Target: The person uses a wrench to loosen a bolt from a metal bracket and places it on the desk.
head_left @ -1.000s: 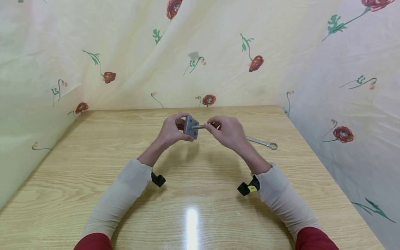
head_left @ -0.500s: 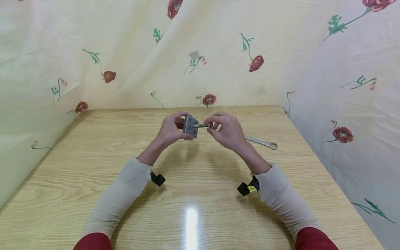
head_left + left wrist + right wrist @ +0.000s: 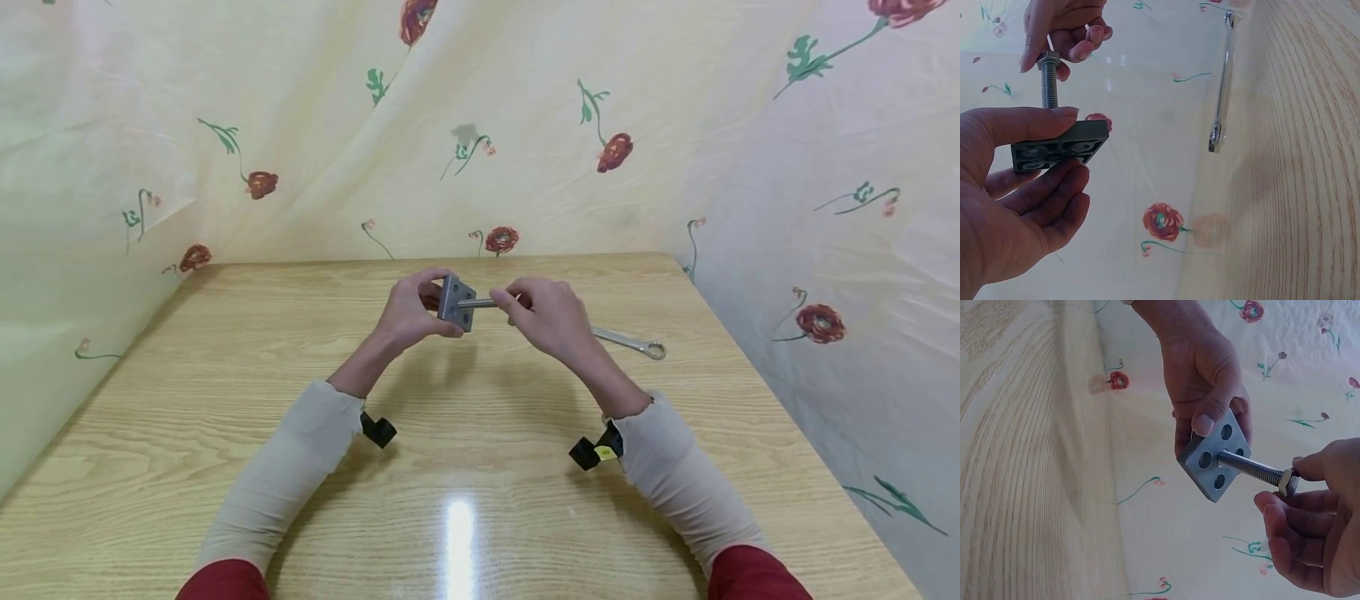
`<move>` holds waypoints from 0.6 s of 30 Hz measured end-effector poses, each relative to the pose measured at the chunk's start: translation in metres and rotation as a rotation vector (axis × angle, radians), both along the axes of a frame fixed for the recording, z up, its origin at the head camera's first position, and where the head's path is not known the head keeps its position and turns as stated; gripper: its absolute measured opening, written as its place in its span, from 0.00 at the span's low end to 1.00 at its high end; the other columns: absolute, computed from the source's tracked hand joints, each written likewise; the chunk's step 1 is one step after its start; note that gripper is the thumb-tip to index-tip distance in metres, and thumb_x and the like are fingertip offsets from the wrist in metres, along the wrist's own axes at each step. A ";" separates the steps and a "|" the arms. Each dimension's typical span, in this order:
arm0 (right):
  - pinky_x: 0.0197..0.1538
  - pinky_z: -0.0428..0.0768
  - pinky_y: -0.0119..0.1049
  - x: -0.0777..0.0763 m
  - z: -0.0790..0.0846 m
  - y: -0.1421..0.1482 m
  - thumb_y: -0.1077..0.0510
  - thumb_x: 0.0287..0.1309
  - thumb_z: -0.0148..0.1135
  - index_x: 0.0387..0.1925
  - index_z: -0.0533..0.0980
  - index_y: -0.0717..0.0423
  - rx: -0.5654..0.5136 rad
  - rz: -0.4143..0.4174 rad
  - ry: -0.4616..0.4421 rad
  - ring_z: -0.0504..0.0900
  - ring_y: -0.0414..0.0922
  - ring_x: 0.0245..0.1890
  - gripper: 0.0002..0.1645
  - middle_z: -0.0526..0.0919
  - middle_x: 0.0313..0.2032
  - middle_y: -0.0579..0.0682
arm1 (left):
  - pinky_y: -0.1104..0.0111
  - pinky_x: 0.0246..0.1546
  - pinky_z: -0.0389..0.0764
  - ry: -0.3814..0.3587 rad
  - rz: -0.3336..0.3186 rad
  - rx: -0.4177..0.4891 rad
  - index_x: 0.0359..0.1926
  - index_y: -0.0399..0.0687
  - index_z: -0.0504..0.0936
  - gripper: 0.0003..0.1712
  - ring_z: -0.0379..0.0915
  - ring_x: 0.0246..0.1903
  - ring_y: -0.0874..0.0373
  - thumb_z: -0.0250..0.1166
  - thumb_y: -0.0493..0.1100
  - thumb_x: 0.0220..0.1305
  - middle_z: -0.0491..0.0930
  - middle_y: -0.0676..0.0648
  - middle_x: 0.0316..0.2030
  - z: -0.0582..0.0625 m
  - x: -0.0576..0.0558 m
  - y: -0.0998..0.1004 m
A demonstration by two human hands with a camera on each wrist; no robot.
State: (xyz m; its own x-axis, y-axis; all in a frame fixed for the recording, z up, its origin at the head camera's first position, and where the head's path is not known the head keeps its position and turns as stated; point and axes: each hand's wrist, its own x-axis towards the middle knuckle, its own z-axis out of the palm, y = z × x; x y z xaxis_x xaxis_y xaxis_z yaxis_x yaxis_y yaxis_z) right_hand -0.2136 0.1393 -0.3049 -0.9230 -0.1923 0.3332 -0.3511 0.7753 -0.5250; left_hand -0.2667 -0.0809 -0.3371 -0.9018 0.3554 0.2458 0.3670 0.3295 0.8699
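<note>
A square grey metal plate [image 3: 1197, 461] with several round holes is held by its edges in my left hand [image 3: 405, 315], raised over the table. From the middle of the plate's face a threaded hex bolt [image 3: 1250, 466] sticks straight out toward the right. My right hand [image 3: 553, 318] pinches the bolt's hex head between thumb and fingers, as the right wrist view shows. In the left wrist view, ribs and recesses show on the plate's other face [image 3: 1060, 153], partly covered by left fingers. The bolt's tip is hidden inside the plate.
A silver wrench [image 3: 628, 340] lies on the wooden table [image 3: 480, 417] to the right, partly behind my right hand in the head view. Flower-patterned cloth [image 3: 330, 125] hangs behind the table and at both sides.
My right fingers have shifted round the bolt head: half a second ago the thumb sat lower, and now it lies forward over the head. The left hand and plate stay nearly still.
</note>
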 end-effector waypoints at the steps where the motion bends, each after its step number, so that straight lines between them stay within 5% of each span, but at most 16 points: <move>1: 0.21 0.68 0.35 0.000 0.000 0.000 0.44 0.71 0.56 0.42 0.85 0.54 0.002 0.005 0.006 0.78 0.42 0.19 0.20 0.88 0.27 0.53 | 0.51 0.54 0.82 0.000 0.000 -0.001 0.64 0.40 0.75 0.47 0.81 0.42 0.44 0.80 0.29 0.38 0.85 0.32 0.45 0.000 0.000 0.000; 18: 0.32 0.82 0.41 0.000 -0.003 -0.001 0.67 0.56 0.68 0.41 0.85 0.58 -0.052 0.137 0.215 0.87 0.48 0.28 0.11 0.88 0.39 0.55 | 0.53 0.53 0.82 -0.018 -0.012 0.027 0.64 0.38 0.74 0.46 0.81 0.42 0.45 0.80 0.29 0.40 0.86 0.32 0.45 0.000 -0.001 -0.002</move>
State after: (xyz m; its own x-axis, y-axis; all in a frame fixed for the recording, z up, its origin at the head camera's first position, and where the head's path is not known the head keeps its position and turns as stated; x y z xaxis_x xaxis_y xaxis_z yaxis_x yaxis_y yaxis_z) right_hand -0.2131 0.1385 -0.3083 -0.7963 -0.2884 0.5317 -0.5590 0.6868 -0.4647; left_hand -0.2673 -0.0826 -0.3371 -0.9020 0.3592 0.2393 0.3548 0.3013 0.8851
